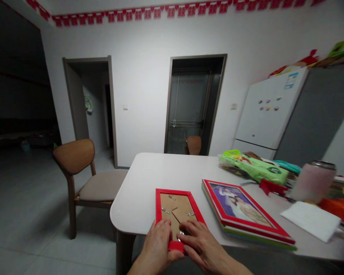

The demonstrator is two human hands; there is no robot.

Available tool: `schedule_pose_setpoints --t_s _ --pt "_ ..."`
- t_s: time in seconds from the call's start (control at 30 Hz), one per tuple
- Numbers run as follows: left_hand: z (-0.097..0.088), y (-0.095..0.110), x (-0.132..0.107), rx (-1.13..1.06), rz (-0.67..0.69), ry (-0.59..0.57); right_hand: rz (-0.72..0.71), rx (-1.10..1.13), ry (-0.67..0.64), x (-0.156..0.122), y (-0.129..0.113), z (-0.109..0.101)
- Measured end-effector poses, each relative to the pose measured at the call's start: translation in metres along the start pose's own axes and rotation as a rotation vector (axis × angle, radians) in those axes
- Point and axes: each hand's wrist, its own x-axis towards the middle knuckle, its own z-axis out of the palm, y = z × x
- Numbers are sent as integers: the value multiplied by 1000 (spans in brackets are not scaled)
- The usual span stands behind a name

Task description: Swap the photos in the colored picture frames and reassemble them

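Note:
A red picture frame [176, 208] lies face down near the table's front edge, its brown backing board with small metal clips facing up. My left hand [157, 244] grips its near left corner, fingers curled over the red rim. My right hand [202, 244] rests on the backing at the near right, fingertips pressed on a metal clip. To the right lies a stack of red frames [246, 212], the top one showing a photo face up.
The white table [140, 191] carries a green snack packet [255, 166], a pink cup with a metal lid [313, 181], a white paper [311, 219] and an orange box [339, 208]. A wooden chair [83, 175] stands to the left. A fridge [271, 110] is at the back right.

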Motion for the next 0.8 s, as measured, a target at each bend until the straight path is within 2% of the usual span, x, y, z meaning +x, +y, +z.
schedule_pose_setpoints --t_s 0.27,0.6,0.73,0.8 --pt "-3 -3 -1 -32 51 32 241 131 1 22 19 21" --pt "-6 -3 -2 -53 40 56 184 213 -24 17 15 9" --pt "-4 -4 -2 -61 65 77 230 270 71 37 16 13" --pt "-3 -3 -2 -55 63 82 245 224 120 54 19 20"
